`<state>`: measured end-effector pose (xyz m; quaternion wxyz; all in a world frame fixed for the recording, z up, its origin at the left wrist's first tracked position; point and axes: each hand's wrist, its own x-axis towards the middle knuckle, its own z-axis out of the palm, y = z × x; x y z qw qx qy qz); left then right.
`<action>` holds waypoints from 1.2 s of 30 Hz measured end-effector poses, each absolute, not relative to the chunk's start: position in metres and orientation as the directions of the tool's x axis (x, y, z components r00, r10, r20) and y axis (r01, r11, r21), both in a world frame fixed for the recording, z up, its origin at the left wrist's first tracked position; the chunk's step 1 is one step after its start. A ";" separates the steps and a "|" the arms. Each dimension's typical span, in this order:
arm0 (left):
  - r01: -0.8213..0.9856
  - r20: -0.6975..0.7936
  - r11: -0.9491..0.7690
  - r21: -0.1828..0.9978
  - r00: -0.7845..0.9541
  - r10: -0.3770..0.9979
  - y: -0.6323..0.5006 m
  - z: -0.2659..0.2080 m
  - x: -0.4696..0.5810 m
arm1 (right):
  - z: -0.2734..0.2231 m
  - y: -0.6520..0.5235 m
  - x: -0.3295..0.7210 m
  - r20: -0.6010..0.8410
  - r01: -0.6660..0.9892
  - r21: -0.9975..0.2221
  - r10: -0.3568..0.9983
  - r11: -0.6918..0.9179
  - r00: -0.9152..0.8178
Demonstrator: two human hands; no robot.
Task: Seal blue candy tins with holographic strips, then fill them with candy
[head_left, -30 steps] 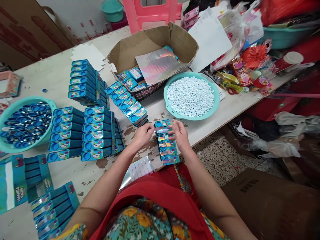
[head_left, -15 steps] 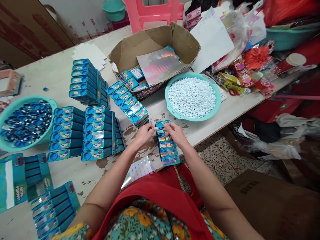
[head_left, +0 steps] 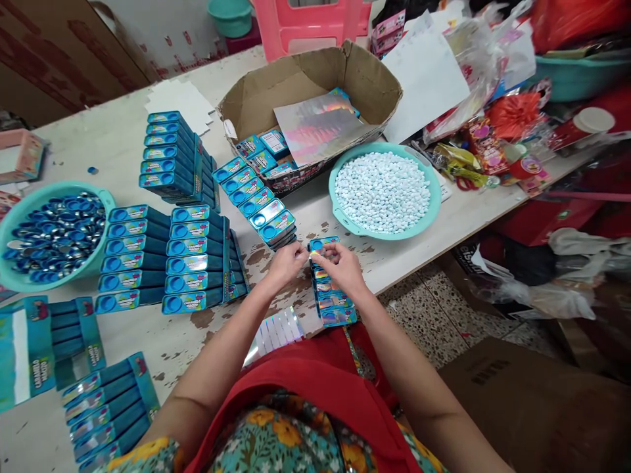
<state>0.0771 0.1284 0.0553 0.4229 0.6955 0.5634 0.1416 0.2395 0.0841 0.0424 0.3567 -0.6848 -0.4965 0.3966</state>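
A row of small blue candy boxes (head_left: 337, 316) stands at the table's front edge, several with shiny stickers across their tops. Over its far end, my right hand (head_left: 344, 268) pinches a small shiny sticker (head_left: 314, 253). My left hand (head_left: 290, 264) meets it from the left, thumb and forefinger pressed together at the same sticker; its exact grip is partly hidden. Below my left hand lies a sheet of cut holographic strips (head_left: 280, 330). Just beyond the hands is another row of blue boxes (head_left: 263, 213) with round recesses on top.
A basin of pale candies (head_left: 384, 194) stands right of a cardboard box (head_left: 310, 72) holding more blue boxes. Stacks of blue boxes (head_left: 192, 266) and a basin of blue caps (head_left: 59, 236) occupy the left. Wrappers and bags (head_left: 493, 138) crowd the far right.
My right hand has shifted slightly left, its fingers closing nearer my left fingertips around the shiny sticker. The left hand stays almost in place. The whole view has tilted slightly.
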 end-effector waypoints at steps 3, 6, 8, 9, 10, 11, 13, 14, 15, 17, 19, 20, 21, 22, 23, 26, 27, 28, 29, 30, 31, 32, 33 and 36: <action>0.641 -0.276 -0.014 0.767 0.350 0.895 0.128 0.054 0.078 | 0.036 0.087 0.237 -0.163 0.425 -0.875 0.967 -0.233 0.196; 0.639 -0.277 0.012 0.769 0.315 0.908 0.130 0.050 0.081 | 0.034 0.093 0.240 -0.127 0.484 -0.847 0.969 -0.218 0.214; 0.662 -0.266 0.023 0.749 0.270 0.925 0.133 0.047 0.085 | 0.035 0.099 0.241 -0.114 0.563 -0.793 0.965 -0.230 0.235; 0.675 -0.259 0.020 0.737 0.255 0.932 0.134 0.045 0.087 | 0.035 0.102 0.242 -0.115 0.604 -0.759 0.963 -0.243 0.242; 0.687 -0.251 0.014 0.726 0.247 0.936 0.135 0.044 0.090 | 0.035 0.105 0.242 -0.120 0.640 -0.724 0.961 -0.257 0.250; 0.695 -0.246 0.009 0.719 0.242 0.939 0.136 0.042 0.092 | 0.035 0.107 0.242 -0.125 0.668 -0.694 0.958 -0.269 0.257; 0.699 -0.246 0.014 0.715 0.232 0.941 0.138 0.039 0.095 | 0.033 0.112 0.242 -0.129 0.700 -0.655 0.955 -0.283 0.266; 0.697 -0.248 0.020 0.717 0.228 0.942 0.139 0.037 0.096 | 0.031 0.114 0.242 -0.127 0.706 -0.646 0.953 -0.289 0.274; 0.692 -0.250 0.027 0.721 0.225 0.942 0.140 0.035 0.097 | 0.030 0.116 0.243 -0.124 0.706 -0.642 0.949 -0.299 0.289; 0.671 -0.244 0.030 0.741 0.227 0.943 0.140 0.028 0.098 | 0.028 0.120 0.247 -0.127 0.697 -0.636 0.936 -0.332 0.329; 0.626 -0.218 0.027 0.780 0.231 0.948 0.140 0.020 0.098 | 0.028 0.123 0.253 -0.148 0.697 -0.618 0.924 -0.364 0.352; 0.591 -0.207 0.034 0.806 0.228 0.951 0.139 0.015 0.099 | 0.028 0.124 0.256 -0.162 0.703 -0.603 0.921 -0.377 0.355; 0.547 -0.204 0.051 0.835 0.222 0.953 0.139 0.010 0.099 | 0.028 0.124 0.259 -0.172 0.712 -0.587 0.919 -0.385 0.355; 0.497 -0.215 0.083 0.864 0.215 0.953 0.138 0.006 0.100 | 0.029 0.123 0.261 -0.171 0.721 -0.575 0.918 -0.388 0.357; 0.440 -0.243 0.132 0.888 0.207 0.948 0.137 0.001 0.101 | 0.029 0.122 0.262 -0.159 0.726 -0.569 0.918 -0.386 0.363; 0.288 -0.375 0.315 0.905 0.188 0.908 0.132 -0.009 0.105 | 0.025 0.117 0.258 -0.071 0.717 -0.607 0.923 -0.341 0.379; 0.272 -0.418 0.363 0.891 0.181 0.890 0.130 -0.012 0.106 | 0.022 0.116 0.256 -0.044 0.705 -0.630 0.922 -0.325 0.386; 0.279 -0.455 0.400 0.873 0.175 0.873 0.128 -0.015 0.106 | 0.019 0.114 0.253 -0.033 0.683 -0.656 0.917 -0.321 0.398; 0.306 -0.486 0.424 0.853 0.167 0.858 0.126 -0.018 0.105 | 0.016 0.114 0.251 -0.037 0.652 -0.683 0.907 -0.329 0.419; 0.343 -0.507 0.435 0.832 0.157 0.847 0.124 -0.020 0.104 | 0.012 0.113 0.250 -0.054 0.613 -0.711 0.896 -0.344 0.441; 0.381 -0.517 0.435 0.816 0.141 0.845 0.122 -0.022 0.102 | 0.009 0.113 0.250 -0.081 0.569 -0.739 0.886 -0.361 0.456; 0.408 -0.509 0.427 0.807 0.113 0.854 0.121 -0.023 0.100 | 0.005 0.112 0.251 -0.112 0.522 -0.767 0.880 -0.372 0.461; 0.419 -0.483 0.413 0.809 0.072 0.873 0.120 -0.024 0.100 | 0.002 0.112 0.253 -0.140 0.478 -0.795 0.880 -0.374 0.455; 0.371 -0.386 0.370 0.852 -0.032 0.922 0.113 -0.022 0.106 | -0.005 0.109 0.257 -0.230 0.338 -0.865 0.892 -0.371 0.390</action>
